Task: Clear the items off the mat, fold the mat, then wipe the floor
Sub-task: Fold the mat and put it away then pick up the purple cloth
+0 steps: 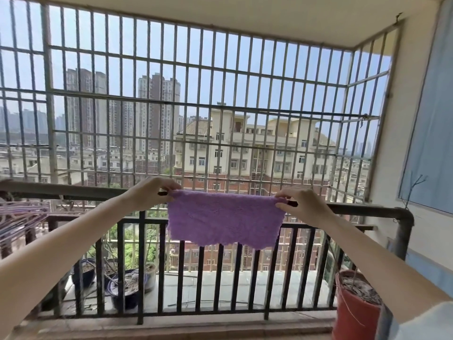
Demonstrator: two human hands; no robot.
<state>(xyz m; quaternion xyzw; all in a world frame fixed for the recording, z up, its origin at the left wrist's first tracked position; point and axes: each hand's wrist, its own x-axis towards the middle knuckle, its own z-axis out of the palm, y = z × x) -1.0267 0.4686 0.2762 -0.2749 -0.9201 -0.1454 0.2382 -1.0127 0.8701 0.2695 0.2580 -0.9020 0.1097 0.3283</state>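
Hands (228, 195) pinch purple cloth (224, 218) top corners, seemingly over railing (362, 209).

The purple cloth (224, 218) looks like fluffy, matt terry with a rough nap and a ragged lower edge. The dark railing (355, 207) it hangs over is smooth painted metal, and the far window grille (196, 106) is dull grey metal. At near right, the red pot (353, 312) looks like matt plastic, while the pots at left (127, 290) are glossy and dark.
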